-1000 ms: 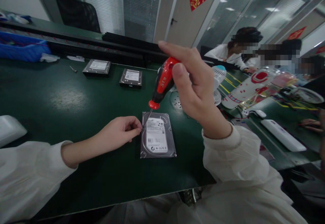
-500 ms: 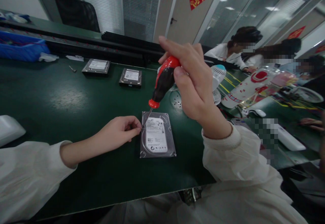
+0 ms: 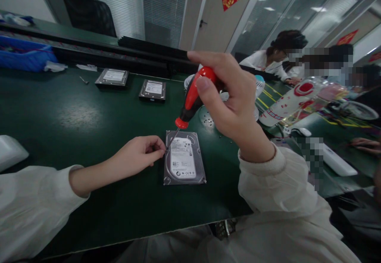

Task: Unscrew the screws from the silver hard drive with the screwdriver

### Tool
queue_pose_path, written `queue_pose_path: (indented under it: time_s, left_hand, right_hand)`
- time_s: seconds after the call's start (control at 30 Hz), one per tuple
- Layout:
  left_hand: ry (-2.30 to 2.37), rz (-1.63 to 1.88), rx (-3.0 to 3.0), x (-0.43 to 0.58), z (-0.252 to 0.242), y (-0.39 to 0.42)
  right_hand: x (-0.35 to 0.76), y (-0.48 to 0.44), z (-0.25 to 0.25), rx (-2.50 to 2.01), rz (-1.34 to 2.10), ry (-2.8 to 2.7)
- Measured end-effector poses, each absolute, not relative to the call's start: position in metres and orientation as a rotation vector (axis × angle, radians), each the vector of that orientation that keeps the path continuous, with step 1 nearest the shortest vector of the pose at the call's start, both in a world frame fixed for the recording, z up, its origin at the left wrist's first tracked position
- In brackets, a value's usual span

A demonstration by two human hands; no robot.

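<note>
A hard drive (image 3: pixel 183 159) with a white label lies flat on the green table, close to its front edge. My right hand (image 3: pixel 230 94) grips the red and black handle of a screwdriver (image 3: pixel 190 100), which leans with its tip down at the drive's left edge. Thumb and fingers of my left hand (image 3: pixel 149 151) are pinched together at that same edge, right beside the tip. Whatever sits between those fingertips is too small to make out.
Two more hard drives (image 3: pixel 112 77) (image 3: pixel 152 90) lie farther back. A blue bin (image 3: pixel 24 56) stands at the back left. A white fan (image 3: pixel 258 86), a tilted bottle (image 3: pixel 285 102) and a computer mouse (image 3: pixel 303 131) are on the right, with other people beyond.
My right hand has shifted slightly right and its grip has turned, so more of the handle's red side shows. My left hand and the drive stay in place.
</note>
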State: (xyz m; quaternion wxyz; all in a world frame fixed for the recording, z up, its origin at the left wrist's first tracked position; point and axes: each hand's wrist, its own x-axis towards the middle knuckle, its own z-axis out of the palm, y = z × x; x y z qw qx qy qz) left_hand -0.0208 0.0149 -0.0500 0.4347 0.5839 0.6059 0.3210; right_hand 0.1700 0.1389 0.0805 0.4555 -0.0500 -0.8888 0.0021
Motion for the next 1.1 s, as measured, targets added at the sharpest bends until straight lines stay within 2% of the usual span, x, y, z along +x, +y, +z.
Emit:
queue_pose_path:
  time_s: [0.1,0.27,0.63,0.87,1.1]
  left_hand:
    - [1.497,0.811,1.451,-0.020,-0.050,0.015]
    - [1.488,0.824,1.444,-0.018,-0.047,0.015]
    - [1.499,0.808,1.458,-0.019,-0.048,0.015]
    - [1.508,0.799,1.457,-0.018,-0.044,0.015]
    - [1.501,0.804,1.456,-0.020,-0.052,0.017]
  right_hand:
    - [0.170,0.138,0.080,-0.222,0.042,-2.206]
    - [0.169,0.137,0.081,-0.073,0.005,-2.220]
    - [0.170,0.136,0.083,-0.102,-0.030,-2.246]
    - [0.169,0.142,0.082,-0.247,0.085,-2.147]
    - [0.177,0.140,0.084,-0.211,0.092,-2.305]
